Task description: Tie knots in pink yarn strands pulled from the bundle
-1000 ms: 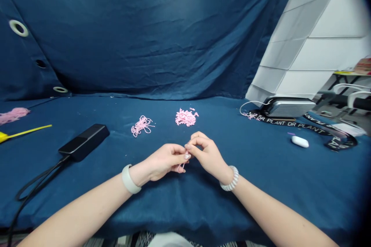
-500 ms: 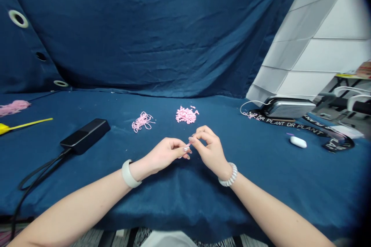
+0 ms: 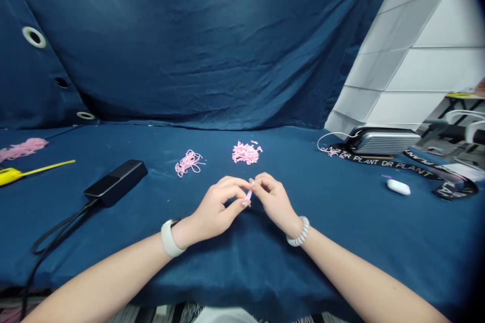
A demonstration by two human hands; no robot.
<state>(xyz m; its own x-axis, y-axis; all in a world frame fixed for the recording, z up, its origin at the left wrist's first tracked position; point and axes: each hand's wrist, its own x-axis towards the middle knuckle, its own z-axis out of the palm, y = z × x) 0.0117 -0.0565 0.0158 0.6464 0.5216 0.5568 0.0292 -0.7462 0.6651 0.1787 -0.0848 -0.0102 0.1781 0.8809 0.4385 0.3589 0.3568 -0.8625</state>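
My left hand (image 3: 225,205) pinches a small pink piece (image 3: 248,195) between thumb and fingers, above the blue cloth. What kind of piece it is, I cannot make out. Fingertips of my right hand (image 3: 271,197) are pressed together at the upper end of that same piece, and they partly cover it. Just beyond the hands lies a pile of small pink pieces (image 3: 246,153). To its left is a loose tangle of pink cord (image 3: 188,162).
On the left are a black box with cables (image 3: 116,183), a yellow tool (image 3: 11,175) and a pink yarn bundle (image 3: 25,149). At right lie a silver-ribbed device (image 3: 386,141), a black lettered strap (image 3: 382,162) and a white case (image 3: 398,187). A blue curtain (image 3: 212,50) hangs behind.
My left hand's fingers have shifted, with the index finger now stretched toward the right fingertips. The pink piece stands more upright. The whole view has moved slightly.
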